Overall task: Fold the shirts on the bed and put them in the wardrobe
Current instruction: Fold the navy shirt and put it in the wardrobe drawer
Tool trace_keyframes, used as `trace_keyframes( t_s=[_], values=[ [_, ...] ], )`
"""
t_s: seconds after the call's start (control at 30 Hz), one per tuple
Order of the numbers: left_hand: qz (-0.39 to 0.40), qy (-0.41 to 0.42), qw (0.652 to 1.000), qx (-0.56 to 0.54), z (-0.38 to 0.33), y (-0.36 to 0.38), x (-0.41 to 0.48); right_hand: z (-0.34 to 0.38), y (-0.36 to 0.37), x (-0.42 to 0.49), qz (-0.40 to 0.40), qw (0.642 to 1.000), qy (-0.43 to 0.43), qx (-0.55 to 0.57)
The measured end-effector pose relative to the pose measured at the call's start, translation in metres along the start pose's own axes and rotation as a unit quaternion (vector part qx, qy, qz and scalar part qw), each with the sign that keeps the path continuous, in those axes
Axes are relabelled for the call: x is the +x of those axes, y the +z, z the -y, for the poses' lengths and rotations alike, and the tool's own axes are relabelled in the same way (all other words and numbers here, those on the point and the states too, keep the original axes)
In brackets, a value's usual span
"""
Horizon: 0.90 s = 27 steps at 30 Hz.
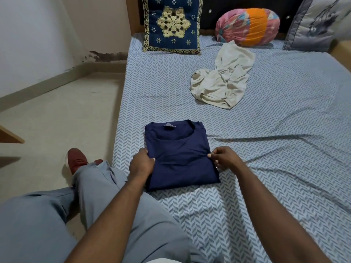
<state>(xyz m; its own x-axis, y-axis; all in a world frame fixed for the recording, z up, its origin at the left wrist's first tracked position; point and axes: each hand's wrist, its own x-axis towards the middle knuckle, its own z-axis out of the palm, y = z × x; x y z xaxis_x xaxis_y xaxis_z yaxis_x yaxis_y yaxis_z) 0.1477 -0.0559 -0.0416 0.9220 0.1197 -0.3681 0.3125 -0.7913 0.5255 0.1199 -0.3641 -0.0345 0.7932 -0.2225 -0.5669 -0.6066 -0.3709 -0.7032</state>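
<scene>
Navy blue shirt (180, 154) lies folded into a neat rectangle on the bed (284, 130), close to its left edge. The collar and a small grey label are turned away from the person. The left hand (141, 164) holds the left side of the fold; its grip is clamped on the cloth, with the thumb on top. The right hand (226, 158) pinches the right side between thumb and fingertips, so this grip is also closed on the shirt. The shirt rests flat on the patterned sheet.

Further up the bed, well apart from the folded one, a cream shirt (222, 80) lies crumpled and unfolded. Behind it a pink and orange bolster (247, 26) lies against the dark headboard (209, 16). It is between a blue embroidered cushion (171, 25), which leans upright, and a grey cushion (319, 23) at the right. The person wears grey-blue trousers (47, 224), and a red shoe (76, 160) is on the floor (57, 120) beside the bed.
</scene>
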Motion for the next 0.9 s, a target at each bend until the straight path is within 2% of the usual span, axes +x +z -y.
trace_keyframes(
  t_s=[0.1,0.17,0.23,0.3,0.37,0.43,0.5,0.63,0.77,0.9],
  values=[
    [-0.075,0.054,0.996,0.015,0.003,0.004,-0.015,0.001,0.003,-0.006,-0.09,0.991,-0.035,-0.093],
    [-0.077,0.137,0.987,-0.021,-0.003,0.006,-0.026,0.005,0.013,-0.015,-0.127,0.977,-0.113,-0.129],
    [0.029,0.214,0.975,-0.047,-0.014,0.014,-0.036,0.011,0.03,-0.025,-0.063,0.97,-0.205,-0.115],
    [0.146,0.247,0.958,0.02,-0.019,0.026,-0.045,0.013,0.044,-0.033,0.022,0.96,-0.237,-0.15],
    [0.194,0.242,0.943,0.121,-0.015,0.035,-0.045,0.009,0.048,-0.034,0.076,0.956,-0.196,-0.203],
    [0.211,0.231,0.939,0.144,-0.007,0.036,-0.04,0.001,0.044,-0.03,0.1,0.966,-0.137,-0.195],
    [0.187,0.243,0.941,0.144,-0.004,0.033,-0.038,0.003,0.041,-0.025,0.107,0.966,-0.131,-0.197],
    [0.045,0.239,0.963,0.119,-0.005,0.025,-0.029,0.031,0.052,-0.012,0.039,0.96,-0.214,-0.179],
    [0.061,0.219,0.963,0.147,-0.005,0.018,-0.011,0.041,0.059,0.018,0.043,0.967,-0.173,-0.18],
    [0.006,0.176,0.98,0.09,-0.004,0.011,0.012,0.045,0.045,0.05,-0.04,0.981,-0.129,-0.14]
  ],
)
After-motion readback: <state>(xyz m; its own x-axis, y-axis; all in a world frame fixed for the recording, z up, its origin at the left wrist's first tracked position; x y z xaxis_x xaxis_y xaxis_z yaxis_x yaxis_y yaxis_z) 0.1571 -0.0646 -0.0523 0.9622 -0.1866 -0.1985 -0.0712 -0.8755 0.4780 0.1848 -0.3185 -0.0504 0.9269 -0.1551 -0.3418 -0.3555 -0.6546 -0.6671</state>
